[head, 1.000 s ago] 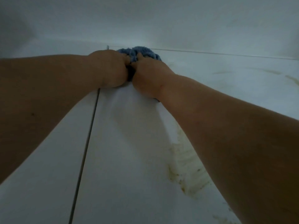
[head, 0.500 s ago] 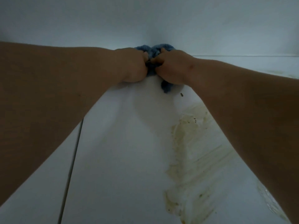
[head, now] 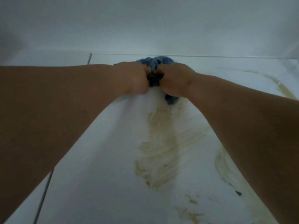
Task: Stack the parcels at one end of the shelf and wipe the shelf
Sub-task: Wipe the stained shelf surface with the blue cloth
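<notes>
One white shelf (head: 100, 183), smeared with brownish stains (head: 160, 151) under a pale wall (head: 145, 21), carries two bare forearms reaching forward, left hand (head: 134, 78) and right hand (head: 176, 81) side by side, fingers curled round one blue cloth (head: 159, 62) bunched at the shelf's far edge.

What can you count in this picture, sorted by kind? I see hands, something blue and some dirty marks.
Hands: 2, the left hand and right hand, both gripping the cloth
Blue cloth: 1
White shelf: 1
Brownish smear patches: 3 main ones, middle, right, far right
Parcels: 0 in view
Total: 7
</notes>
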Available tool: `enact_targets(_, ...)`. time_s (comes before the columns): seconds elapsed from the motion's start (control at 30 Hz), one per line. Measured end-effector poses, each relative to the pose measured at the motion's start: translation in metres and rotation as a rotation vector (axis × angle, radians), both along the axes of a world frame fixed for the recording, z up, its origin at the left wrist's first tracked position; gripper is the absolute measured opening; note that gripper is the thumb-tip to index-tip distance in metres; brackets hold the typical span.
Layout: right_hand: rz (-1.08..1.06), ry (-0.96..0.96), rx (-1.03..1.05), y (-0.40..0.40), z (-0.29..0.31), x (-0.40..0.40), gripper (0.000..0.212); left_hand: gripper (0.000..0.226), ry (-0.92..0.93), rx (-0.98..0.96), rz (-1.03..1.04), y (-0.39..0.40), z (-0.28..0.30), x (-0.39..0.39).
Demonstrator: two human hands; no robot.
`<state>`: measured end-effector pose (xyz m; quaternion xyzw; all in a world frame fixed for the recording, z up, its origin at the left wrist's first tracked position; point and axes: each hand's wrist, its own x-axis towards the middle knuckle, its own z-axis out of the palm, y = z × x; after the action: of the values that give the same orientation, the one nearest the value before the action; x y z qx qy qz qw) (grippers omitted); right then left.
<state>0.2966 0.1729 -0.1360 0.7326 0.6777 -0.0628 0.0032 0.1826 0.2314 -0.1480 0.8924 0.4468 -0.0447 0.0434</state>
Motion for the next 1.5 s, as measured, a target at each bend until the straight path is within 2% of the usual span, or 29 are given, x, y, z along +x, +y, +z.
enact_targets(0.17,0.064,0.035,0.0,-0.037,0.001,-0.001,0.036,0.031,0.045,-0.008,0.006,-0.035,0.005,-0.008)
enact_targets(0.33,0.155,-0.039,-0.024,-0.072,0.007,-0.003,0.034,0.032,0.063,0.069,-0.008,-0.074,0.01,-0.019)
enact_targets(0.5,0.183,-0.034,0.051,-0.096,0.011,-0.004,0.032,0.029,-0.022,0.076,0.103,-0.111,0.012,-0.032)
enact_targets(0.67,0.155,0.241,0.099,-0.112,0.024,-0.005,0.026,0.029,-0.224,-0.001,0.209,-0.135,0.029,-0.052)
enact_targets(0.73,0.151,0.292,0.126,-0.117,0.032,-0.007,0.026,0.026,-0.332,-0.065,0.289,-0.142,0.039,-0.058)
enact_targets(0.77,0.148,0.313,0.138,-0.119,0.037,-0.01,0.026,0.024,-0.426,-0.134,0.357,-0.146,0.045,-0.059)
enact_targets(0.83,0.098,0.435,0.199,-0.12,0.049,-0.015,0.024,0.023,-0.74,-0.343,0.534,-0.154,0.059,-0.057)
enact_targets(0.9,-0.034,0.705,0.244,-0.118,0.06,-0.016,0.021,0.024,-1.054,-0.532,0.656,-0.157,0.073,-0.054)
enact_targets(0.97,-0.184,0.939,0.266,-0.118,0.064,-0.015,0.018,0.021,-1.142,-0.613,0.663,-0.157,0.08,-0.053)
enact_targets(1.0,-0.222,0.927,0.267,-0.117,0.06,-0.012,0.021,0.016,-1.101,-0.613,0.647,-0.158,0.079,-0.052)
enact_targets(1.03,-0.219,0.802,0.254,-0.117,0.053,-0.008,0.029,0.017,-0.996,-0.567,0.625,-0.159,0.077,-0.053)
enact_targets(1.1,-0.184,0.497,0.156,-0.122,0.038,-0.002,0.053,0.036,-0.673,-0.364,0.552,-0.161,0.065,-0.057)
enact_targets(1.13,-0.155,0.403,0.093,-0.125,0.03,-0.001,0.061,0.041,-0.554,-0.262,0.503,-0.161,0.059,-0.059)
enact_targets(1.23,0.01,0.238,-0.017,-0.134,0.015,-0.005,0.071,0.039,-0.436,-0.147,0.332,-0.164,0.047,-0.06)
enact_targets(1.3,0.106,0.169,-0.059,-0.134,0.013,-0.007,0.065,0.036,-0.363,-0.141,0.22,-0.16,0.041,-0.055)
enact_targets(1.4,0.251,0.025,-0.136,-0.128,0.017,-0.018,0.043,0.044,-0.189,-0.171,0.115,-0.152,0.033,-0.048)
enact_targets(1.47,0.256,0.015,-0.155,-0.12,0.018,-0.026,0.021,0.053,-0.068,-0.174,0.065,-0.147,0.026,-0.047)
enact_targets(1.5,0.239,0.026,-0.166,-0.119,0.021,-0.028,0.017,0.05,-0.04,-0.166,0.072,-0.145,0.024,-0.047)
